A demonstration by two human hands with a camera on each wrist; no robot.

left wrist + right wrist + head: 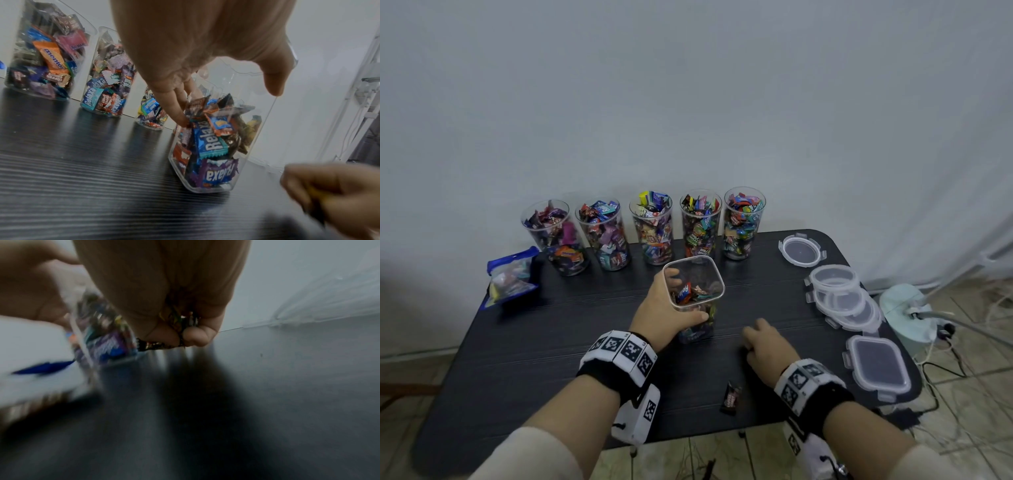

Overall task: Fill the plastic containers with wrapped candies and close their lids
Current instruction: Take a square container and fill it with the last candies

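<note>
Square clear container, lid off, stands upright near the table's centre, filled roughly halfway with mixed wrapped candies; blue and purple "Relaxa" wrappers legible through the wall in the left wrist view. Left hand wraps the container from its 9 o'clock side, thumb on the near wall, fingers on the far side. Right hand sits low over the table at the container's 4 o'clock, just apart from it, fingers curled tight round a few wrapped candies; one dark wrapper end sticks out below the fingers. Right wrist view is motion-blurred.

Surroundings: five round clear cups packed with candies in a row at 12 o'clock, along the wall. Blue-edged zip bag at 10 o'clock by the table edge. Round lids overlapping at 3 o'clock, one more round lid at 2 o'clock; square lid at 4 o'clock near the right edge. One loose dark candy on the table at 6 o'clock, between the wrists. Nothing covers the container's mouth.
</note>
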